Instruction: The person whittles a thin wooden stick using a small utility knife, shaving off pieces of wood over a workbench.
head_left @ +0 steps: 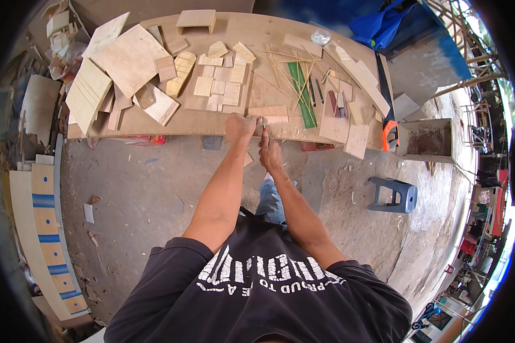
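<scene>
A small pale wooden strip lies at the bench's near edge in the middle. My left hand presses at its left end with curled fingers; whether it grips the strip is hidden. My right hand is closed on a slim red-handled tool, whose tip reaches the strip just right of my left hand. Above the strip lie thin sticks, a green ruler and dark pens.
The plywood bench holds several stacked boards, small blocks and an orange-handled saw. A blue plastic stool stands on the right floor, near a box. Long panels line the left.
</scene>
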### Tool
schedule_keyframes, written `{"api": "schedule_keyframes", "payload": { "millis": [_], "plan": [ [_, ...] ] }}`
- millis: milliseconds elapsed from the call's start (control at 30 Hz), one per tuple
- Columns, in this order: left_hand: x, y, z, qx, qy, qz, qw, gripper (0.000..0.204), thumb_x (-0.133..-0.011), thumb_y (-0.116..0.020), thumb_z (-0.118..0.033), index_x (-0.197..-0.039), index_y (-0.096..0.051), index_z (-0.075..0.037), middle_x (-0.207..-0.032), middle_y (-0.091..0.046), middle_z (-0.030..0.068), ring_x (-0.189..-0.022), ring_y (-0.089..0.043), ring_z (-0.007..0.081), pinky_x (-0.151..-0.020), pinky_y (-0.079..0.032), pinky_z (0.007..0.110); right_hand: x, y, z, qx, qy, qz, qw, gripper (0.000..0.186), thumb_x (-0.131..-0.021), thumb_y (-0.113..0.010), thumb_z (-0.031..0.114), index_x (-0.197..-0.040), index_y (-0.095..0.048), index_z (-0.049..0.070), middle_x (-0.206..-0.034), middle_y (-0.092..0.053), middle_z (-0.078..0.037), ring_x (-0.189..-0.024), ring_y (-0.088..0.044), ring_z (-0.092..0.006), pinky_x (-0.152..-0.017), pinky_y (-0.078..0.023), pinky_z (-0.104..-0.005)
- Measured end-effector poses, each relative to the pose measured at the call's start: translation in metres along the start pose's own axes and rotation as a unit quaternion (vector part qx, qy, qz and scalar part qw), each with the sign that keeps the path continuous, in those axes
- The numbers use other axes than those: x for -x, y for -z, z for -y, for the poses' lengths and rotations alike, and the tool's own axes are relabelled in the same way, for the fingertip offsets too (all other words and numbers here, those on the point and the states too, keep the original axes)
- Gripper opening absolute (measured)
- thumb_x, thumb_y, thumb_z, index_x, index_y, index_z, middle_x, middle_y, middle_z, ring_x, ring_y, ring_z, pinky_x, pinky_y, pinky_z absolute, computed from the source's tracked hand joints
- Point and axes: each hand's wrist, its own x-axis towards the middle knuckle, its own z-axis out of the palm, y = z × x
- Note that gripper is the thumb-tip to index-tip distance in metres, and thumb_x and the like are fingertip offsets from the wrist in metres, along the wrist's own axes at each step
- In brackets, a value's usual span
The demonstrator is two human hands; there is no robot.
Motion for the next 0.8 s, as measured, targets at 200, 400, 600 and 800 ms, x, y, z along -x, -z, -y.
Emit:
{"api": "schedule_keyframes", "payload": {
  "millis": [200,400,600,800],
  "plan": [
    [0.003,-0.006,-0.006,0.003,-0.008,0.003,1.000,0.057,-0.063,-0.089,-0.043,-0.098,-0.074,0.000,-0.103,-0.073,0.0241,-0.096,-0.072,0.0387,-0.081,-0.059,0.047,-0.009,0.002,-0.014,0.009,0.037,-0.032,0.999,0.074,-0.100,-0.034,0.065,-0.081,-0.063,0.000,-0.055,-0.055,-0.011,-0.045,-0.058,-0.0228,-0.045,-0.046,-0.0375],
    [0.005,0.001,-0.004,0.006,-0.009,0.006,1.000,0.057,-0.063,-0.089,-0.041,-0.098,-0.074,0.000,-0.101,-0.073,0.0238,-0.095,-0.072,0.0387,-0.081,-0.059,0.047,-0.001,0.003,0.008,0.043,0.009,-0.009,0.999,0.067,-0.106,-0.032,0.047,-0.088,-0.066,-0.008,-0.089,-0.063,-0.038,-0.092,-0.061,-0.0555,-0.081,-0.045,-0.0589],
    [0.001,-0.003,-0.002,0.010,-0.003,-0.006,1.000,0.054,-0.064,-0.088,-0.042,-0.096,-0.074,-0.001,-0.101,-0.073,0.0234,-0.094,-0.072,0.0390,-0.080,-0.059,0.048,0.001,0.000,0.013,0.105,0.022,-0.028,0.994,0.067,-0.107,-0.032,0.045,-0.089,-0.066,-0.009,-0.092,-0.061,-0.040,-0.094,-0.060,-0.0571,-0.082,-0.044,-0.0606],
    [-0.004,-0.009,0.001,0.005,-0.032,0.006,0.999,0.052,-0.068,-0.087,-0.042,-0.097,-0.074,-0.001,-0.101,-0.073,0.0234,-0.096,-0.071,0.0392,-0.081,-0.059,0.048,0.002,0.001,-0.006,0.072,0.048,-0.033,0.996,0.073,-0.105,-0.028,0.052,-0.081,-0.065,-0.006,-0.080,-0.062,-0.034,-0.082,-0.062,-0.0520,-0.076,-0.046,-0.0566]
  ]
}}
